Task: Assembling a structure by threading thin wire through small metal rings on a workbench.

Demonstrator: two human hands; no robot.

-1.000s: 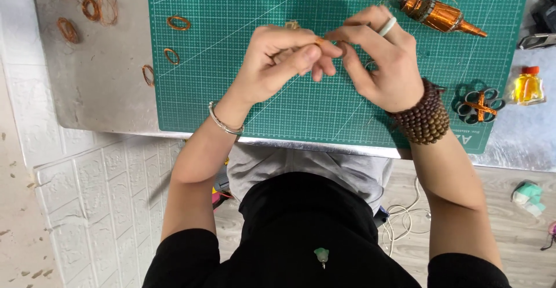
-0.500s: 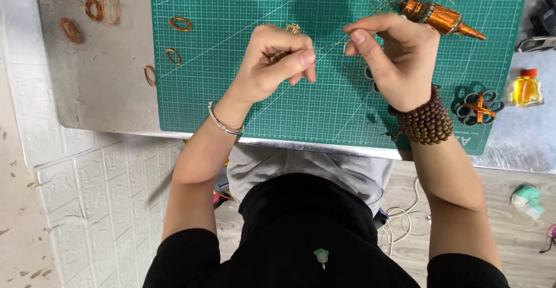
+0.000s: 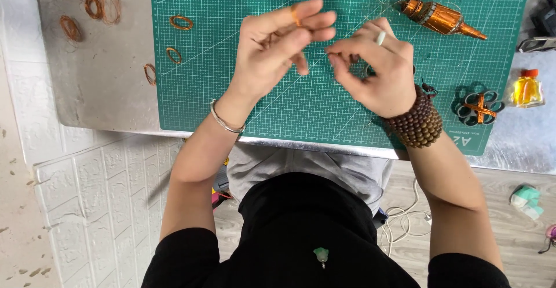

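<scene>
Since the earlier frame your left hand (image 3: pixel 275 50) opened, a small copper wire ring (image 3: pixel 295 15) sitting on its finger above the green cutting mat (image 3: pixel 231 91). Your right hand (image 3: pixel 376 68) pinched shut; on what, I couldn't tell. Several finished copper wire rings (image 3: pixel 174 53) lay aside, so winding looked partly done.

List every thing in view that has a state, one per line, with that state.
left hand: raised over the mat, fingers spread, copper ring around one finger
right hand: fingertips pinched together
copper ring: on a left finger
wire spool: lying on its side
small bottle: capped
loose wire rings: lying flat
cutting mat: flat on the table
</scene>
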